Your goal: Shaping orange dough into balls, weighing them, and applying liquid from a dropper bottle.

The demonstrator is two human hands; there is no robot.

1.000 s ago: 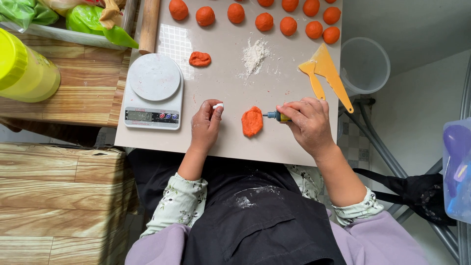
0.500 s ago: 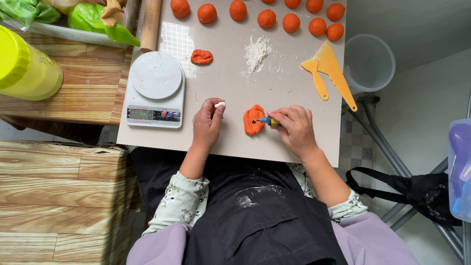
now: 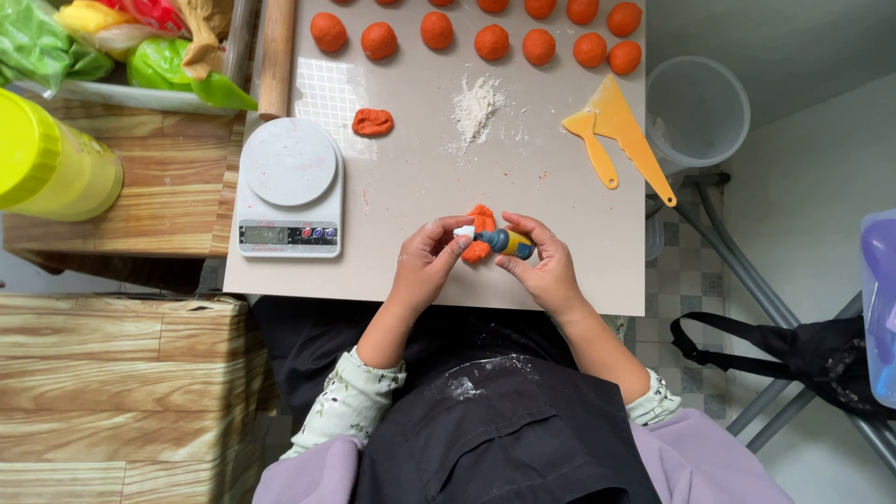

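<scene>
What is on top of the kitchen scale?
Nothing lies on the kitchen scale: its round white platform is bare. The board beneath it is covered. Nearest is a flattened orange dough piece, apart from it.

small capped bottle (image 3: 505, 243), horizontal, over orange dough (image 3: 482, 224)

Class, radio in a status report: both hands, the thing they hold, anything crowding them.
Left hand at white cap; right hand holding small blue-and-yellow bottle. Flattened orange dough piece beneath the bottle. White digital kitchen scale left, apart.
</scene>
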